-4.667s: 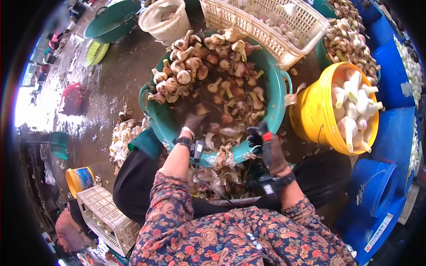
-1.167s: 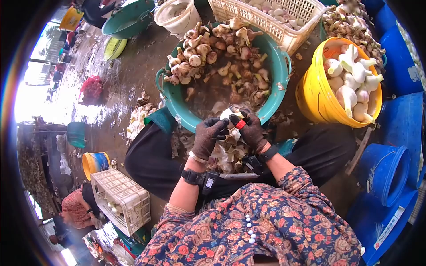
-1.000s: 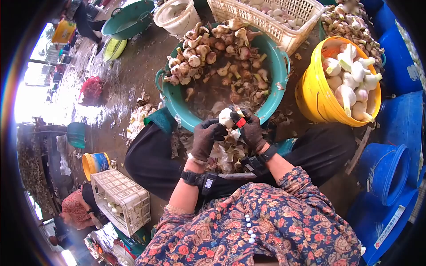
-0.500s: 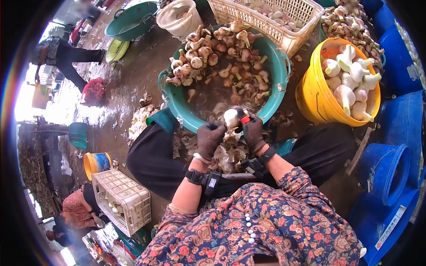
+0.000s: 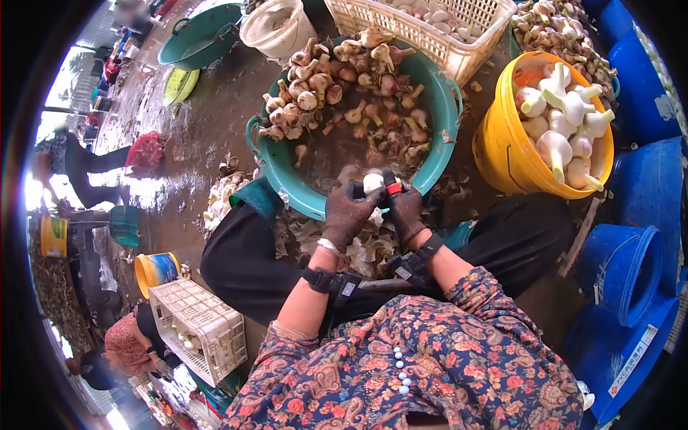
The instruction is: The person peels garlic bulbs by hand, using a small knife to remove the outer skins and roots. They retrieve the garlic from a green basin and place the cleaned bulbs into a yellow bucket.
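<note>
Both my hands wear dark, soiled gloves and meet in front of my lap, at the near rim of a teal tub point(image 5: 315, 209). A peeled white garlic bulb point(image 5: 373, 183) is pinched in my left hand point(image 5: 348, 215). My right hand point(image 5: 405, 213) closes on the bulb's other side, around its stem end. A red band point(image 5: 393, 188) circles a black part at the right thumb; I cannot tell whether it is a tool or a wrapped thumb. Unpeeled garlic bulbs point(image 5: 308, 100) are heaped in the tub, and loose skins point(image 5: 369, 247) lie below my hands.
At right stands a yellow bucket point(image 5: 494, 147) of peeled garlic, with blue containers point(image 5: 620, 276) beyond. A cream crate point(image 5: 437, 49) and a white bucket point(image 5: 278, 39) stand behind the tub. Another crate point(image 5: 197, 326) is at left near a seated person point(image 5: 132, 340). Another person point(image 5: 79, 161) stands farther left.
My left hand has moved slightly right and up, closer to my right hand, and turned around the bulb. The standing person at left has shifted, and the view has tilted slightly.
</note>
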Action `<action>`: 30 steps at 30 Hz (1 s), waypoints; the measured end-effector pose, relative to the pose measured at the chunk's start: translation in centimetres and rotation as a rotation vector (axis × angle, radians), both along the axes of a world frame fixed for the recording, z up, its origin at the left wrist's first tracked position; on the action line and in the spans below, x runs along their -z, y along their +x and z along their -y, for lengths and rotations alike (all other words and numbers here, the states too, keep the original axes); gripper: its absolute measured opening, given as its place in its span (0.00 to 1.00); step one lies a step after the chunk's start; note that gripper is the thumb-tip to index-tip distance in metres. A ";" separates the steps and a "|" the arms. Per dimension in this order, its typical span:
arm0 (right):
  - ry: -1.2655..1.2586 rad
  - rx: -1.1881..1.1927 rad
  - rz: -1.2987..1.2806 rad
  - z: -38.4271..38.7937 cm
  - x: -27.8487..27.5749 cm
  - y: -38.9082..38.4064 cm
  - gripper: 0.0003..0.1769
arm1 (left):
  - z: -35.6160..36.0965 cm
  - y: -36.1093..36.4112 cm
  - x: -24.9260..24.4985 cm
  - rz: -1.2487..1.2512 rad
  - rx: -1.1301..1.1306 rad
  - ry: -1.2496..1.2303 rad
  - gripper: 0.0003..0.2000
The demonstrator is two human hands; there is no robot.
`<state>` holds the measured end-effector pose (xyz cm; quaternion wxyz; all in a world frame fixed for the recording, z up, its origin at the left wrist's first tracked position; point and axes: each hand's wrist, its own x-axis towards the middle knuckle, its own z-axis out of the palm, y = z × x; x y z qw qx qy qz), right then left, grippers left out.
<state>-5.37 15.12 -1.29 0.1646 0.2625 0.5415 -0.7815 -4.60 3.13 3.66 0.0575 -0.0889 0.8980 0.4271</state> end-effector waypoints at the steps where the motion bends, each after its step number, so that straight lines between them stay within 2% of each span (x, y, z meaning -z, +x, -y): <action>1: 0.001 0.001 0.002 0.1 0.4 0.1 0.25 | 0.0 0.0 0.1 0.002 0.001 0.001 0.17; 4: 0.162 0.053 -0.299 0.5 1.2 0.3 0.21 | 0.1 0.1 -0.1 0.139 -0.069 0.137 0.17; 7: 0.104 0.052 -0.162 0.2 -0.4 0.4 0.22 | 1.2 0.3 0.0 0.101 0.030 0.202 0.12; 9: 0.107 0.021 -0.117 0.0 -0.8 0.3 0.22 | 1.4 0.9 0.1 0.195 -0.154 0.532 0.09; 11: 0.118 -0.006 -0.078 -0.2 -0.9 0.0 0.22 | 1.5 1.3 0.0 0.192 -0.161 0.521 0.09; 13: 0.114 -0.008 -0.050 0.1 -0.4 0.1 0.23 | 1.5 1.8 -0.9 0.245 -0.310 0.727 0.11; 15: 0.143 0.011 -0.130 0.2 -0.1 0.3 0.23 | 0.9 2.0 -1.2 0.258 -0.324 0.662 0.14; 17: 0.175 0.030 -0.211 0.2 0.1 0.3 0.23 | 0.2 2.1 -1.1 0.133 -0.206 0.391 0.18; 18: 0.161 -0.047 -0.170 0.1 0.2 0.2 0.23 | 0.0 2.2 -1.3 -0.008 -0.110 0.055 0.23; 19: 0.148 -0.122 -0.131 -0.2 0.2 0.1 0.22 | -0.1 2.2 -1.3 -0.011 -0.107 0.056 0.23; 21: 0.161 -0.201 -0.167 -0.9 0.0 0.0 0.21 | 0.2 2.2 -1.3 -0.250 0.126 -0.024 0.28; 22: 0.172 -0.284 -0.202 -1.0 -0.3 0.0 0.19 | 1.0 2.1 -0.6 -0.174 0.237 -0.031 0.29; 23: 0.171 -0.287 -0.204 -0.9 -0.4 -0.1 0.19 | 1.3 2.2 -0.1 -0.175 0.234 -0.033 0.29; 25: 0.079 -0.296 -0.293 -0.9 -1.3 -0.2 0.16 | 1.6 2.3 1.0 -0.057 0.073 0.369 0.29; 26: 0.068 -0.314 -0.307 -1.2 -1.8 -0.2 0.14 | 1.8 2.5 1.5 -0.063 0.055 0.381 0.26; 30: 0.072 -0.415 -0.251 -1.6 -2.1 -0.4 0.11 | 2.8 3.0 2.2 -0.055 0.060 0.311 0.24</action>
